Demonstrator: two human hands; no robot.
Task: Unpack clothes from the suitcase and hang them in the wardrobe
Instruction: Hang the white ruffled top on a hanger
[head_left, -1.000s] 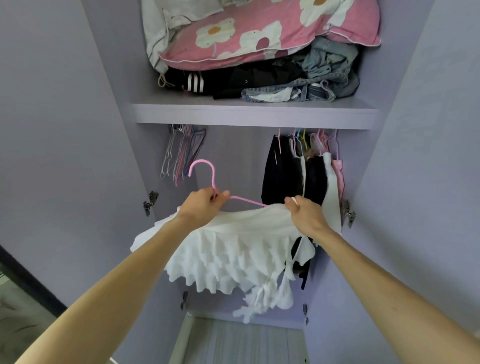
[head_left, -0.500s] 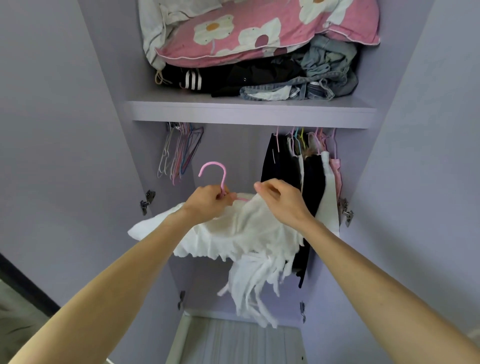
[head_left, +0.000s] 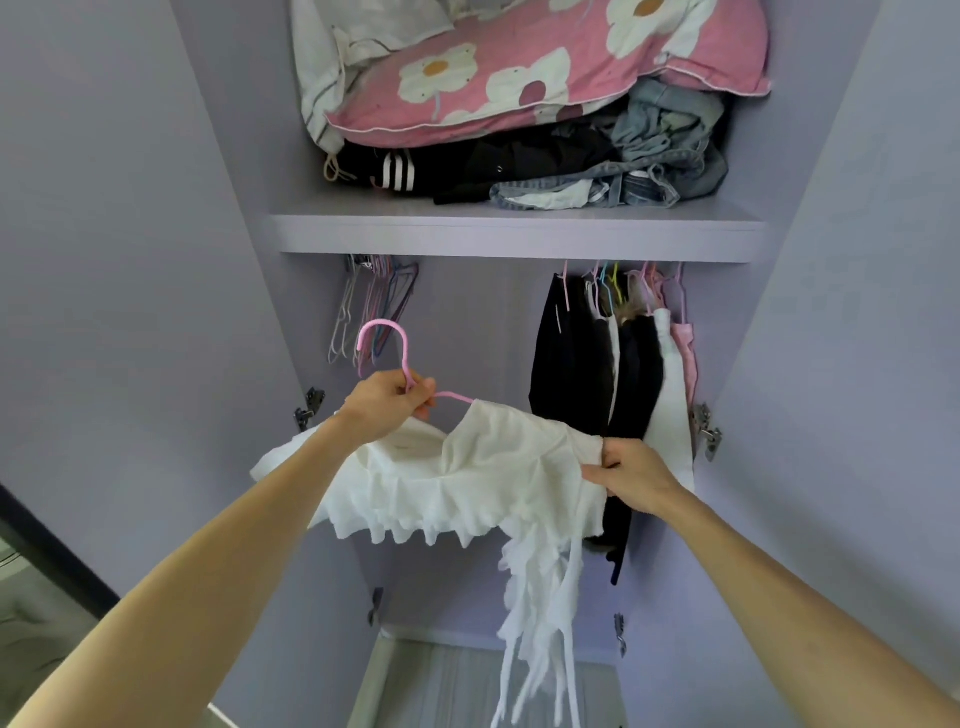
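A white ruffled garment (head_left: 467, 478) with long dangling ties is draped over a pink hanger (head_left: 387, 343), held up inside the open lilac wardrobe (head_left: 514, 236). My left hand (head_left: 387, 408) grips the hanger at the base of its hook. My right hand (head_left: 631, 480) pinches the garment's right edge, pulled out to the right. The hanger's right arm is hidden under the cloth. The suitcase is out of view.
Several bare hangers (head_left: 374, 306) hang at the rail's left end. Black, white and pink clothes (head_left: 613, 374) hang at the right. On the shelf above lie a pink flowered pillow (head_left: 545, 67), dark clothes and jeans (head_left: 660, 150). Door hinges stick out on both sides.
My right hand moved from near the hanger's neck out to the right and down, spreading the white garment along the hanger. My left hand kept its hold on the hanger.
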